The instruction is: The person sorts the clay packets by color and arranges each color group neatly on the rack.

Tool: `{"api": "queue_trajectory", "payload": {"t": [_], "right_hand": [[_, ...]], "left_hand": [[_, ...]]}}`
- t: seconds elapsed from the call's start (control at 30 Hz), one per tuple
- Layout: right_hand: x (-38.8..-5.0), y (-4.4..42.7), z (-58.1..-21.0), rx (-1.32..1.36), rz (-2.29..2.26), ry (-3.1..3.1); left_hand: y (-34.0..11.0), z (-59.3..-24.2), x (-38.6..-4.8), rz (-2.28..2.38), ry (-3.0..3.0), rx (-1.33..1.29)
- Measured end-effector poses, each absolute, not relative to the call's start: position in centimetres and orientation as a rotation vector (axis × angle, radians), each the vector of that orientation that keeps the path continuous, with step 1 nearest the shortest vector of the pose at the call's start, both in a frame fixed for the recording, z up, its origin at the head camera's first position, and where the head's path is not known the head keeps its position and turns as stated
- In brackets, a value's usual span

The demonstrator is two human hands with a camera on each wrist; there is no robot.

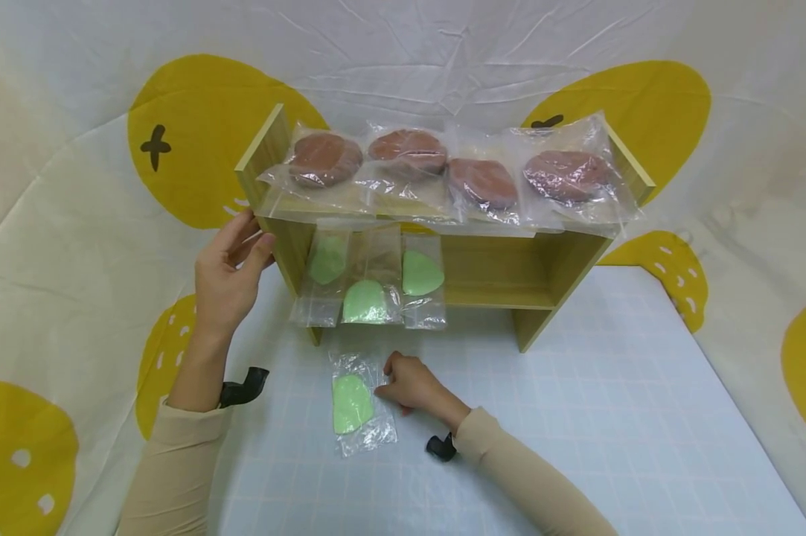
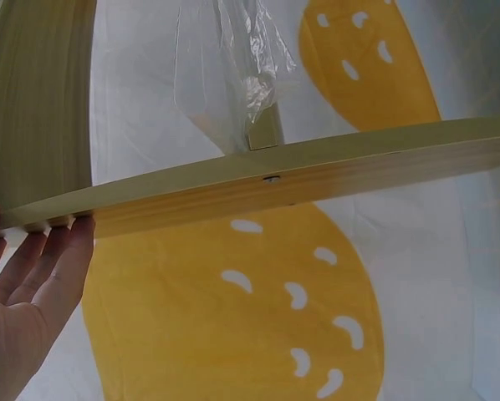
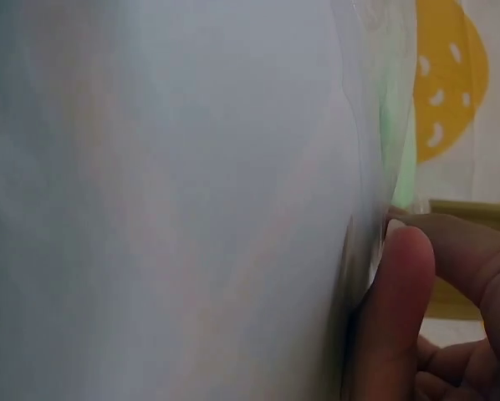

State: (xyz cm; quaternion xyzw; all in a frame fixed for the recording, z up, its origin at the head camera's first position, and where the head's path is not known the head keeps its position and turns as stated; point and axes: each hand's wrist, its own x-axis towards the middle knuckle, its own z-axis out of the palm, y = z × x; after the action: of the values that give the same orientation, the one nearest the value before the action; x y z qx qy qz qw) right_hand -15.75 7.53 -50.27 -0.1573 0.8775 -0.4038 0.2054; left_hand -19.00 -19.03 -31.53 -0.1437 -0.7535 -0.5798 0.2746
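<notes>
My right hand [image 1: 412, 383] pinches the right edge of a clear plastic bag [image 1: 369, 435] on the table. Inside lies a flat, light green piece [image 1: 352, 403]. Up close in the right wrist view, the thumb [image 3: 400, 284] and index finger meet at the bag's edge. My left hand [image 1: 231, 272] is at the left side panel of a small wooden shelf [image 1: 496, 264]. In the left wrist view its fingertips [image 2: 79, 234] touch that panel, fingers fairly straight. Three similar bagged green pieces [image 1: 423, 274] sit side by side on the middle shelf, their bags overhanging its front.
Several clear bags with reddish-brown round pieces [image 1: 325, 158] line the shelf's top, some plastic hanging over the front. Under the shelf is a pale blue checked tablecloth [image 1: 617, 417]. A white cloth with yellow shapes [image 1: 222, 134] hangs behind. Each wrist wears a black mount [image 1: 245, 387].
</notes>
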Motion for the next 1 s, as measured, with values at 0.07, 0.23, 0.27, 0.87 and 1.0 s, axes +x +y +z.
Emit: {"api": "queue_trajectory", "payload": {"t": [0.07, 0.23, 0.27, 0.87, 1.0], "right_hand": [[-15.7, 7.5, -50.3, -0.473, -1.085, 2.471], [-15.7, 7.8, -50.6, -0.545, -1.107, 2.478], [-15.7, 7.9, -50.6, -0.555, -1.124, 2.475], [-14.6, 9.3, -50.9, -0.323, -1.513, 2.096], [-14.7, 9.4, -50.8, -0.245, -1.581, 2.003]], "left_hand": [[-19.0, -31.5, -19.0, -1.570, -2.017, -0.395], [-19.0, -31.6, -19.0, -1.579, -2.017, -0.389], [-19.0, -31.6, -19.0, -1.576, -2.019, -0.387], [-19.0, -31.7, -18.9, -1.569, -2.028, -0.379], [-19.0, -31.6, -19.0, -1.567, -2.028, -0.378]]}}
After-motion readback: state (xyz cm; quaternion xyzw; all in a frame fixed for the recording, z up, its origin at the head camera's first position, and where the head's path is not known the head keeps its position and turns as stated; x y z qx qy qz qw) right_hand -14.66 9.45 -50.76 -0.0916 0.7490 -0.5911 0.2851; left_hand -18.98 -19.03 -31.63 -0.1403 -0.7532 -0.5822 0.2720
